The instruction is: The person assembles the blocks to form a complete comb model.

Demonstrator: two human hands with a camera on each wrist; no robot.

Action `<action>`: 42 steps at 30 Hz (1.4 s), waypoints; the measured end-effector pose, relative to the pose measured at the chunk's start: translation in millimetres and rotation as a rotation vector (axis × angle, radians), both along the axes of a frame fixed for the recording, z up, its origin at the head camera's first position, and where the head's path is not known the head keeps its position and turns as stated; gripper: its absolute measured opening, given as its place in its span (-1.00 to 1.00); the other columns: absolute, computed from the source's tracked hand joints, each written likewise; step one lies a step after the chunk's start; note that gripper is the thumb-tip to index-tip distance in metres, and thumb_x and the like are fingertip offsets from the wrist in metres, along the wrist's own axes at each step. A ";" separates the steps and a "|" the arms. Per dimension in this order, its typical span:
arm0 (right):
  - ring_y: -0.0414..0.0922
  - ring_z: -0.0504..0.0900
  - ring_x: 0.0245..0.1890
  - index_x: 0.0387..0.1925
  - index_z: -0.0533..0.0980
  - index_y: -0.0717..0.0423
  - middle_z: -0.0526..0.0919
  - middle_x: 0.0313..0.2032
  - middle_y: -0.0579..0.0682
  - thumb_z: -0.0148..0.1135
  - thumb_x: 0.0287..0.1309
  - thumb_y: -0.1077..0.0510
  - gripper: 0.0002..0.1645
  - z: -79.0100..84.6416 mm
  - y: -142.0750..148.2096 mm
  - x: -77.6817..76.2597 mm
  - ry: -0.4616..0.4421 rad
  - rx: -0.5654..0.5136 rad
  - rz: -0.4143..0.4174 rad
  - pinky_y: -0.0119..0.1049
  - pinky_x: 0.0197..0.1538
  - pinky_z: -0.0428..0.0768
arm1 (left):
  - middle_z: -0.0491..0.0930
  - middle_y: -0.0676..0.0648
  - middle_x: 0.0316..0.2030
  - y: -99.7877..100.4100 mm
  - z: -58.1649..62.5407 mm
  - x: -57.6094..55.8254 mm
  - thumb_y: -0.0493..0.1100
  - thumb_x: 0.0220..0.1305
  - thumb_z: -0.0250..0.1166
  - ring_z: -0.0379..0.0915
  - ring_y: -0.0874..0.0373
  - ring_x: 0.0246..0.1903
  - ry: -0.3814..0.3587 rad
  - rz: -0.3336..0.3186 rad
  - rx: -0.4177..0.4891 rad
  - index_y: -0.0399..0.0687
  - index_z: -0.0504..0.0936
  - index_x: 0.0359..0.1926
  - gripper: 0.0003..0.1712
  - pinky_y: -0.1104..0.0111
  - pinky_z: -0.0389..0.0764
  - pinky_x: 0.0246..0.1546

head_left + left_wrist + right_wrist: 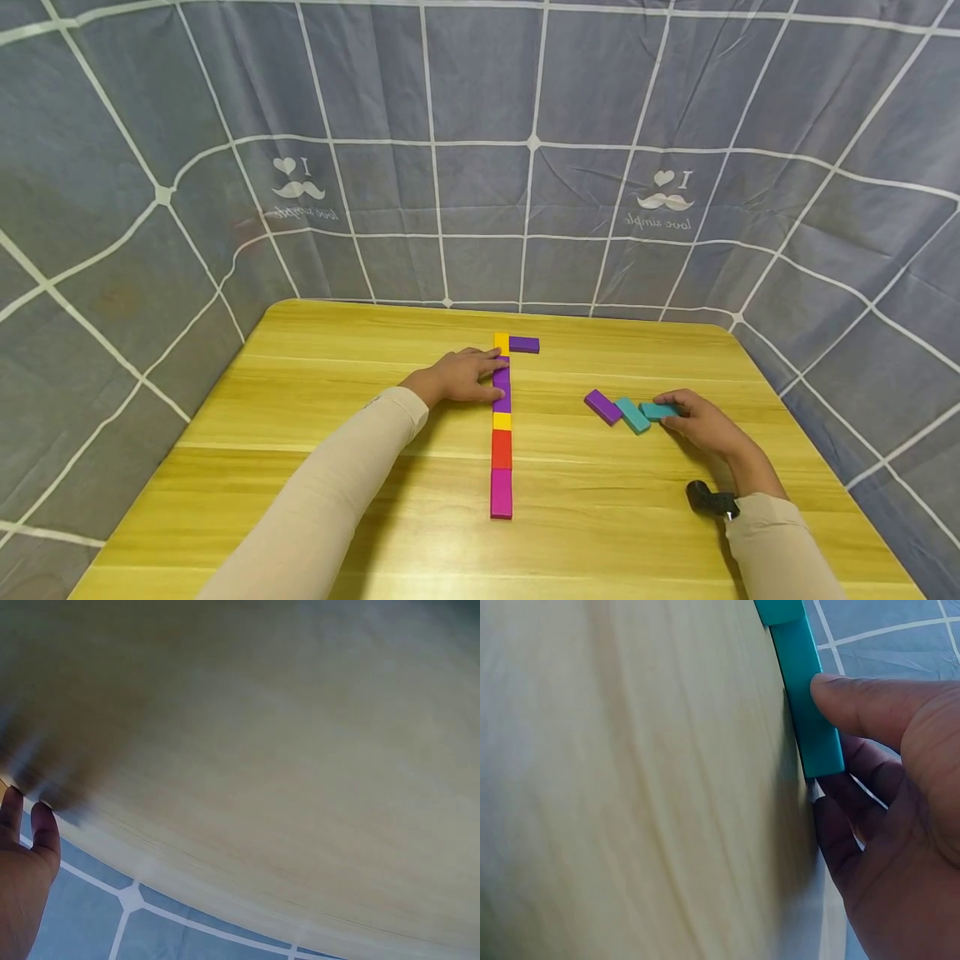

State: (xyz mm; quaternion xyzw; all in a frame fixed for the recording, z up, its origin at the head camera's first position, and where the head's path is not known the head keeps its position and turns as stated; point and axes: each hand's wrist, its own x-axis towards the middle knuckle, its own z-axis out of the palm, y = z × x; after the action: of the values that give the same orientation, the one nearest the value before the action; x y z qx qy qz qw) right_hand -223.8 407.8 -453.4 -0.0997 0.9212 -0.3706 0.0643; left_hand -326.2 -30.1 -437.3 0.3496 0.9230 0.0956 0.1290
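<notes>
A straight row of coloured blocks runs up the table's middle: a magenta block point(501, 494) nearest, then a red block point(502, 450), a small yellow block point(502, 422), purple blocks point(502, 402) and another yellow block point(502, 340). My left hand point(462, 375) touches the purple part from the left, fingers spread and fairly straight. In the left wrist view the hand point(30, 862) appears only at the edge, the blocks mostly out of sight. My right hand point(705, 423) pinches a teal block point(808, 697) between thumb and fingers, its near end at the fingertips.
A purple block point(524, 344) juts rightward from the row's far end. Left of the pinched block lie a second teal block point(633, 415) and a purple block point(603, 407), both slanted. A black strap point(708, 500) sticks out at the right wrist. A grey checked curtain point(480, 192) surrounds the wooden table point(285, 400).
</notes>
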 end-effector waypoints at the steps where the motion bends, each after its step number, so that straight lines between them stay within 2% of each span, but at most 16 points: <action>1: 0.30 0.43 0.16 0.15 0.45 0.37 0.42 0.16 0.38 0.16 0.38 0.26 -0.62 0.3 0.0 -0.4 0.001 0.002 0.001 0.07 0.11 0.47 | 0.02 0.04 0.54 0.2 -0.4 -0.5 0.37 0.32 0.08 0.00 -0.05 0.47 0.002 -0.001 -0.003 0.26 0.20 0.53 -0.17 -0.12 0.16 0.35; 9: 0.25 0.46 0.11 0.13 0.45 0.38 0.46 0.12 0.35 0.15 0.38 0.27 -0.64 3.5 -1.9 -4.7 -0.006 0.011 -0.002 0.07 0.10 0.45 | 0.02 0.02 0.54 0.8 -1.6 -2.2 0.38 0.33 0.07 0.00 -0.06 0.47 0.012 -0.007 -0.007 0.25 0.21 0.53 -0.17 -0.14 0.17 0.34; 20: 0.35 0.40 0.16 0.17 0.44 0.43 0.40 0.16 0.43 0.14 0.39 0.28 -0.59 5.7 -4.6 -12.0 0.021 0.019 0.001 0.22 0.15 0.40 | 0.01 0.03 0.54 0.6 -1.1 -2.4 0.37 0.33 0.07 -0.01 -0.05 0.47 0.010 -0.015 0.004 0.22 0.21 0.52 -0.17 -0.14 0.15 0.35; 29: 0.30 0.41 0.14 0.16 0.45 0.40 0.43 0.14 0.40 0.14 0.40 0.25 -0.61 9.8 -10.4 -16.4 0.037 0.006 -0.008 0.18 0.14 0.39 | 0.01 0.03 0.54 0.3 -1.8 -2.8 0.37 0.33 0.08 -0.01 -0.05 0.47 0.001 -0.008 0.009 0.23 0.21 0.52 -0.17 -0.13 0.14 0.35; 33: 0.26 0.43 0.10 0.17 0.46 0.36 0.44 0.15 0.37 0.13 0.40 0.24 -0.61 12.1 -15.2 -19.6 0.045 0.001 -0.013 0.10 0.09 0.43 | 0.02 0.03 0.54 0.3 -2.3 -2.8 0.37 0.32 0.09 -0.01 -0.05 0.47 -0.001 -0.006 0.010 0.24 0.22 0.52 -0.17 -0.14 0.14 0.35; 42: 0.10 0.44 -0.12 0.16 0.45 0.37 0.45 0.06 0.30 0.13 0.40 0.27 -0.63 15.8 -25.1 -29.8 0.052 -0.013 -0.002 -0.18 -0.19 0.50 | 0.02 0.04 0.54 0.8 -3.7 -2.4 0.38 0.32 0.08 -0.01 -0.05 0.47 0.001 -0.001 0.004 0.26 0.22 0.52 -0.17 -0.15 0.12 0.36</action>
State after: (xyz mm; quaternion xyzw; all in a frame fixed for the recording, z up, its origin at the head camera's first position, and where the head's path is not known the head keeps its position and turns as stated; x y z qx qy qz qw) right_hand -253.6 382.7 -437.6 -0.1088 0.9201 -0.3741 0.0391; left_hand -328.6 -29.3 -441.0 0.3504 0.9227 0.0971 0.1278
